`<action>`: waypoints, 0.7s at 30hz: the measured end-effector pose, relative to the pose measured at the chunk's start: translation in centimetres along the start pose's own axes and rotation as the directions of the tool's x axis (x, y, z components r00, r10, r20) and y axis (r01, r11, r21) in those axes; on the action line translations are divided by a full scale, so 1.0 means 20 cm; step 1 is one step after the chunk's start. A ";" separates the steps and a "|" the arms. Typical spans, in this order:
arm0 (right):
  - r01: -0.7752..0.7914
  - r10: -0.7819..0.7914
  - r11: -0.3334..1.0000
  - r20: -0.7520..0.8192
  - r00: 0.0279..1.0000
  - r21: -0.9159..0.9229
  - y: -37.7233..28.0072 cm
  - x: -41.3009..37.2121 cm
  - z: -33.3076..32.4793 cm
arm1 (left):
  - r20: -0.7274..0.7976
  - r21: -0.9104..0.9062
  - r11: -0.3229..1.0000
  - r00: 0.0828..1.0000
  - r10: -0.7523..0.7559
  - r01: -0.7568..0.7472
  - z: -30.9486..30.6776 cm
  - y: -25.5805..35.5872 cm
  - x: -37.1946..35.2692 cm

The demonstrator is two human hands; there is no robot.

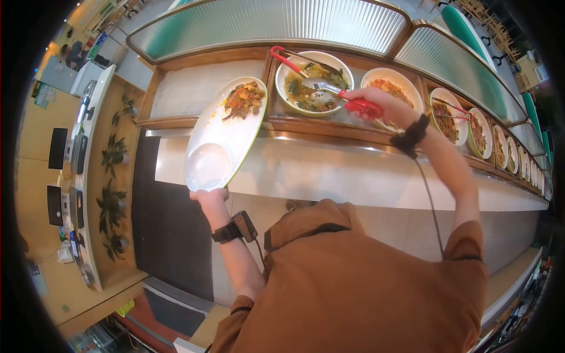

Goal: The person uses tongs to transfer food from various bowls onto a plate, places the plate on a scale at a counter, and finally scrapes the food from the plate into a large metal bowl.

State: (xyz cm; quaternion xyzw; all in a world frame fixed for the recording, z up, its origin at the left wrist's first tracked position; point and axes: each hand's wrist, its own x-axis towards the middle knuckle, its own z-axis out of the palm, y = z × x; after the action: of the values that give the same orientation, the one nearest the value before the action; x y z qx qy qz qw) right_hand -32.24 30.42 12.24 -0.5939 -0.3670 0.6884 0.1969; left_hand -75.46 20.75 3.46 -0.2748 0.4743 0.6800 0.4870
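Observation:
My left hand (210,196) grips the near end of a long white oval plate (232,134) with a green rim. A small portion of mixed cooked food (244,101) sits at the plate's far end, and a round hollow at the near end holds no food. Closed round a red handle, my right hand (382,105) holds a metal serving spoon (329,88) over a white bowl (351,75) of soupy greens. The spoon's head is down in the bowl. Red-handled tongs (282,57) rest across the bowl's far left side, partly in the food.
More food bowls (419,88) stand along the wooden-framed counter (365,126) to the right, some with red-handled tongs. A ribbed glass screen (276,29) runs behind them. Left is another counter with screens (57,148) and potted plants (112,150). A cable hangs from my right wrist.

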 end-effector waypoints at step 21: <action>-0.115 0.116 0.993 0.078 0.990 -0.022 -0.06 0.17 -0.06 | -0.045 0.090 0.994 0.997 0.069 -0.064 0.03 -0.01 -0.06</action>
State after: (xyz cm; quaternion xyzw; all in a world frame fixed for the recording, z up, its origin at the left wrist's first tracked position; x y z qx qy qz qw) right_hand -32.01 33.81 10.81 -0.5882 -0.3454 0.7183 0.1371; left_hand -74.76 20.75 4.62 -0.2534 0.5244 0.6673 0.4642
